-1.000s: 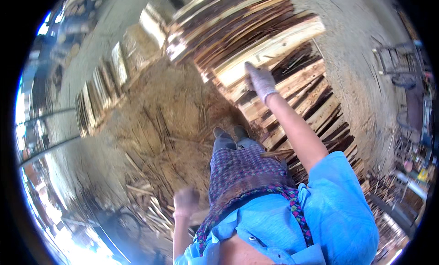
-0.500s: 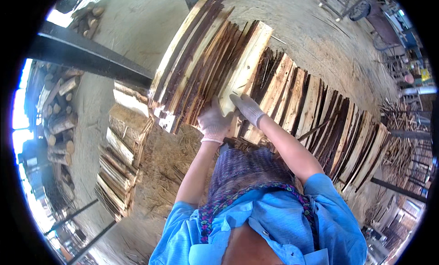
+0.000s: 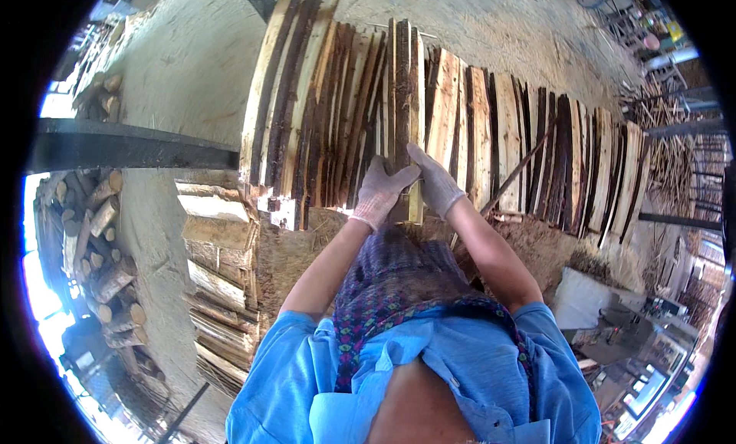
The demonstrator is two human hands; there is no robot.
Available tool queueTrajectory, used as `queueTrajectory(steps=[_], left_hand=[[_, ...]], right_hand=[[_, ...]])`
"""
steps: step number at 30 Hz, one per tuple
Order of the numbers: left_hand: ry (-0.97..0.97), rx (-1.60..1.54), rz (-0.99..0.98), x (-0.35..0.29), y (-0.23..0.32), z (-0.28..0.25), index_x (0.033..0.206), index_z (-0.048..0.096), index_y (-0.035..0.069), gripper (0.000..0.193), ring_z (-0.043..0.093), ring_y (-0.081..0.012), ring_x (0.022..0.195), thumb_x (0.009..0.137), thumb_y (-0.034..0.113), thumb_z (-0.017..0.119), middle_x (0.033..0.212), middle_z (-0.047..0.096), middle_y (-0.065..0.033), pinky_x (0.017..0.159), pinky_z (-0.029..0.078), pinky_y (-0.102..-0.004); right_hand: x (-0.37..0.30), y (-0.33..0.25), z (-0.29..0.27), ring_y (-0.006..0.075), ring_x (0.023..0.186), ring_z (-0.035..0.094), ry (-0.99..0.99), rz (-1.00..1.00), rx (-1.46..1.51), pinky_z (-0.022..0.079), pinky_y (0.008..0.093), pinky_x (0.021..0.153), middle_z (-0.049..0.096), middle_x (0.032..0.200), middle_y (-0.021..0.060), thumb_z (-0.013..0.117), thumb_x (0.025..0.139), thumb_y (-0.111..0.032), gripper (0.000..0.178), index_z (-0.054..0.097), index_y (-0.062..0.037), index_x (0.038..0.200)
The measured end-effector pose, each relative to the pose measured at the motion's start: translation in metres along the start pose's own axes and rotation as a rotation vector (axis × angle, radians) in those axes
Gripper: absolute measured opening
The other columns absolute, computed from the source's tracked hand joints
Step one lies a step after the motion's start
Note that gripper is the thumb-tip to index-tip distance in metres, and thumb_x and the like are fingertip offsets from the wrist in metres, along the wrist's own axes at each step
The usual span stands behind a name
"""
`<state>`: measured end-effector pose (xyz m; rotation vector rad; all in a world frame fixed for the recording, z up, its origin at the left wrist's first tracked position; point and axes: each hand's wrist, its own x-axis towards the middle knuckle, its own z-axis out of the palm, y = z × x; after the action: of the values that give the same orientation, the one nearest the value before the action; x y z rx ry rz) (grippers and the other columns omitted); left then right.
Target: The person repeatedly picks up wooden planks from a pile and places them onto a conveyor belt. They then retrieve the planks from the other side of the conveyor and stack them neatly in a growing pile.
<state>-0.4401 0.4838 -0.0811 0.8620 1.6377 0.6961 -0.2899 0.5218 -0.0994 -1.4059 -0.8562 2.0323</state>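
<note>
Flanking dark board [image 3: 402,87], left hand [image 3: 381,192] and right hand [image 3: 440,185] probably steadying it; fingers partly hidden, pinch unclear; slabs [image 3: 308,91] left of fingertips.

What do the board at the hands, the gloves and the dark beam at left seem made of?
Board: rough, unfinished wood, from its pale edges beside a dark, possibly bark-covered face.
Gloves: probably knitted fabric, matt, judging by the soft, close fit and textured cuffs; fibre unclear.
Beam: likely metal, going by its straight edges and even dark surface; whether painted, I can't tell.
</note>
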Motion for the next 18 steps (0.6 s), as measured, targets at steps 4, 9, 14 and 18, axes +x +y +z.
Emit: queueTrajectory(steps=[4,9,14,18], left_hand=[[-0.040,-0.477,0.103,-0.014,-0.038,0.021,0.136,0.052,-0.006,0.075,0.069,-0.0237,0.102,0.083,0.036,0.086,0.115,0.070,-0.0146,0.086,0.058,-0.0349],[-0.382,-0.437,-0.153,-0.045,-0.032,0.014,0.146,0.050,0.004,0.071,0.065,-0.0192,0.108,0.090,0.041,0.076,0.118,0.066,-0.0074,0.088,0.056,-0.0327],[-0.350,-0.569,-0.259,-0.054,-0.050,0.036,0.122,0.067,0.007,0.044,0.064,-0.0185,0.100,0.093,0.040,0.072,0.115,0.067,-0.0065,0.086,0.053,-0.0337],[-0.378,-0.356,-0.087,-0.052,-0.072,0.038,0.122,0.067,0.008,0.035,0.064,-0.0217,0.100,0.097,0.032,0.063,0.111,0.068,-0.0077,0.091,0.052,-0.0353]], right_hand=[[-0.032,0.013,0.002,0.0230,0.103,0.061,0.034,0.064,0.125,0.049,0.0362,0.092,0.064,0.114,0.0157,0.076,0.087,-0.054,0.077,0.057,0.0098,0.127],[-0.054,0.076,-0.019,0.0189,0.091,0.068,-0.175,-0.057,0.468,0.058,0.0335,0.081,0.071,0.101,0.0067,0.073,0.094,-0.036,0.038,0.069,-0.0069,0.119],[-0.112,0.076,-0.031,0.0200,0.105,0.069,-0.140,0.020,0.362,0.058,0.0381,0.089,0.072,0.116,0.0134,0.075,0.092,-0.042,0.057,0.065,0.0020,0.127],[-0.127,0.103,-0.039,0.0207,0.103,0.067,-0.005,-0.109,-0.061,0.054,0.0376,0.090,0.072,0.114,0.0147,0.077,0.086,-0.051,0.066,0.068,0.0032,0.122]])
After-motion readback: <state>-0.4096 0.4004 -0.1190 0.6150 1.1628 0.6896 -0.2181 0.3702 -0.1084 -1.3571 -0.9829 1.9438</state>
